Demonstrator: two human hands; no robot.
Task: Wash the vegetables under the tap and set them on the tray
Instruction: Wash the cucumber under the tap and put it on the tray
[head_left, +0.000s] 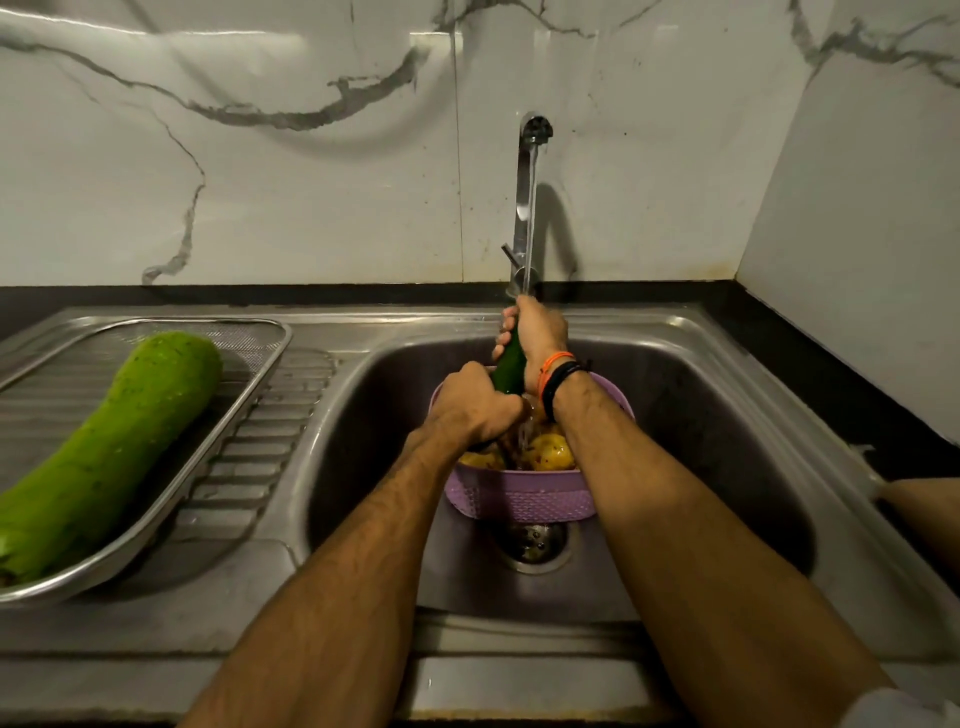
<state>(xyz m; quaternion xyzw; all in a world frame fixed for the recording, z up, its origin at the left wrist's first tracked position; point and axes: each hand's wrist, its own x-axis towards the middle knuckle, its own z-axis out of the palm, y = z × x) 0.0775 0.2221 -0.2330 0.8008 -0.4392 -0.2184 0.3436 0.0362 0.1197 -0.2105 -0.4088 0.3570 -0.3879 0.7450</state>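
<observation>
Step in hand: washing; a dark green cucumber (508, 366) was held upright under the stream from the tall chrome tap (525, 208).
Left hand (475, 402): fingers curled round the cucumber's lower end.
Right hand (535, 338): fingers wrapped round its upper end.
Position: over the lilac perforated plastic basket (519, 499), which stood in the stainless steel sink (727, 415) and held yellowish round vegetables (548, 452).
Tray: oblong steel tray (244, 400) on the drainboard, left; a large pale green bottle gourd (119, 441) lay in it.
Next move, as judged: carry the cucumber left to the tray.
Obstruction: the gourd filled much of the tray; free room lay beside it.
</observation>
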